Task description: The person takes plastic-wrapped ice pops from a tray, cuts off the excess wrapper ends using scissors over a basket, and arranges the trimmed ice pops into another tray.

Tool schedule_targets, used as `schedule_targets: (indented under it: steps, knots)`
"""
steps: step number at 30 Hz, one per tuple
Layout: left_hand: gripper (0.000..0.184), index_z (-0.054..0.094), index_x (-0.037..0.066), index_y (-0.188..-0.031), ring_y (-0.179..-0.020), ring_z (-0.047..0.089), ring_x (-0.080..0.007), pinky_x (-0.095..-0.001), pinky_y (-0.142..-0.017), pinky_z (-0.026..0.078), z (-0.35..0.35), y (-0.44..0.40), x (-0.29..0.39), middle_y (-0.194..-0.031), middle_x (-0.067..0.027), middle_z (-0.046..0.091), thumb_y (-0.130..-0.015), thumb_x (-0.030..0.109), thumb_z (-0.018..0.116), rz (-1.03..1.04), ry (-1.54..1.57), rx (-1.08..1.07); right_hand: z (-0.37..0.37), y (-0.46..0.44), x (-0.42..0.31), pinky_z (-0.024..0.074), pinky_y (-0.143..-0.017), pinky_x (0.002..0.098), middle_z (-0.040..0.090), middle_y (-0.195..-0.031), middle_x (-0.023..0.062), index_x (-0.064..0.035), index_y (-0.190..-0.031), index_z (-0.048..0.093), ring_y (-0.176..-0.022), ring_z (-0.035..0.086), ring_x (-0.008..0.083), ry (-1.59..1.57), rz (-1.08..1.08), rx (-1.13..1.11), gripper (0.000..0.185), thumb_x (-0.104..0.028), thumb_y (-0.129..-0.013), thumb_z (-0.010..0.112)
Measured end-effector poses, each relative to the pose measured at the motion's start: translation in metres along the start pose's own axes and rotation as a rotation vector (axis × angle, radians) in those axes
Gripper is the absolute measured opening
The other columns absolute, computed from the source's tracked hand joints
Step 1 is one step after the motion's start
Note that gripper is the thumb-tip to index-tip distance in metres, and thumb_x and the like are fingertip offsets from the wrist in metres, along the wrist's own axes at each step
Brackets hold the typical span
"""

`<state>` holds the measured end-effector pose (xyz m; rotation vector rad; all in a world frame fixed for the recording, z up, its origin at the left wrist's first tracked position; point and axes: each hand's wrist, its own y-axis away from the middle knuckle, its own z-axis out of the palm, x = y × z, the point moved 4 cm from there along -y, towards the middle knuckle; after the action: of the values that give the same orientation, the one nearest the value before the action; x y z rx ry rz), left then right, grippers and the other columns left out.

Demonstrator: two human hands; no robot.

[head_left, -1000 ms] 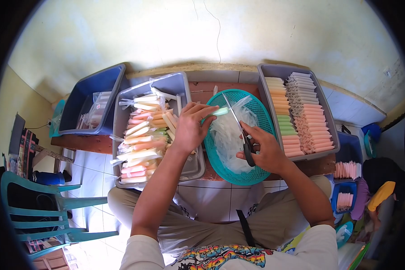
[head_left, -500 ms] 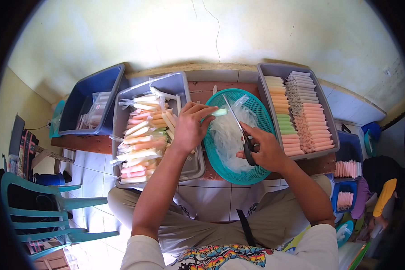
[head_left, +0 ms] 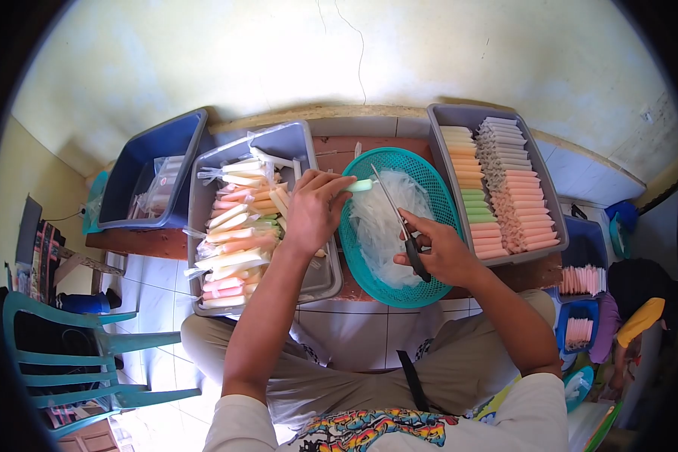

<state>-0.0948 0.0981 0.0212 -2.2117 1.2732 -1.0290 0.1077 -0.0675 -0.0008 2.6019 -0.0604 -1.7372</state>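
My left hand (head_left: 318,207) pinches a pale green ice pop (head_left: 360,185) in clear plastic, with its end pointing right over the basket's edge. My right hand (head_left: 438,248) grips a pair of scissors (head_left: 412,255) by the black handles. Its blades slant up and left, and their tips are close to the ice pop's end. Below both is a turquoise mesh basket (head_left: 446,194) holding a heap of clear plastic scraps (head_left: 392,226). Left of it, a grey tub (head_left: 326,277) contains loose ice pops (head_left: 233,239) in cream, orange, pink and green, partly hidden by my left arm.
At right, a grey tub (head_left: 535,143) holds neat rows of ice pops (head_left: 523,203). A blue tub (head_left: 154,151) with plastic packs stands far left. A green plastic chair (head_left: 90,361) is at lower left. Another person's yellow sleeve (head_left: 642,320) shows at right, near small blue tubs (head_left: 576,329).
A clear plastic strip that stuck out beyond the blades is gone from the ice pop's end. My right hand and the scissors have shifted slightly; the other person's arm has moved lower.
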Motion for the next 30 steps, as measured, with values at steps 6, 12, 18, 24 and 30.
schedule_targets:
  steps: [6,12,18,24,30]
  knots:
    - [0.035,0.082,0.007,-0.118,-0.103,0.071,-0.0327,-0.0448,-0.093,0.058,-0.001,-0.001,0.002,-0.109,-0.0101,0.080,-0.084,0.001,0.086,-0.021,0.031,0.022,-0.005,-0.003,-0.004,0.0580,-0.088,0.0402,0.067,-0.112,0.0172,0.0022,-0.163,0.050,-0.094,0.068,0.0269,0.232,-0.027,0.061,0.099,-0.041,-0.087,0.096]
    - [0.037,0.081,0.006,-0.120,-0.103,0.073,-0.0347,-0.0438,-0.091,0.059,-0.002,-0.003,0.007,-0.112,-0.0148,0.080,-0.083,-0.002,0.087,0.008,0.098,0.047,0.007,-0.006,0.017,0.0572,-0.095,0.0458,0.064,-0.119,0.0227,-0.0016,-0.165,0.048,-0.105,0.069,0.0397,0.485,-0.053,0.117,0.096,-0.039,-0.089,0.093]
    - [0.039,0.080,0.006,-0.120,-0.102,0.073,-0.0356,-0.0445,-0.091,0.059,-0.003,-0.004,0.012,-0.112,-0.0157,0.079,-0.083,-0.003,0.087,0.014,0.146,0.043,0.022,-0.011,0.032,0.0596,-0.096,0.0529,0.058,-0.131,0.0273,-0.0047,-0.169,0.039,-0.111,0.070,0.0495,0.591,0.020,0.075,0.095,-0.028,-0.090,0.088]
    - [0.041,0.079,0.007,-0.122,-0.101,0.074,-0.0362,-0.0443,-0.089,0.059,-0.003,-0.004,0.017,-0.110,-0.0155,0.079,-0.083,-0.003,0.087,0.031,0.180,0.054,0.031,-0.016,0.036,0.0621,-0.093,0.0549,0.056,-0.134,0.0284,-0.0040,-0.169,0.037,-0.109,0.072,0.0517,0.661,0.104,0.023,0.096,-0.020,-0.088,0.086]
    - [0.042,0.078,0.007,-0.125,-0.096,0.075,-0.0317,-0.0401,-0.081,0.059,-0.002,-0.005,0.021,-0.109,-0.0134,0.078,-0.084,-0.003,0.086,0.037,0.197,0.051,0.036,-0.020,0.036,0.0623,-0.094,0.0541,0.056,-0.135,0.0267,-0.0062,-0.170,0.036,-0.109,0.072,0.0501,0.775,0.161,-0.031,0.098,-0.018,-0.086,0.086]
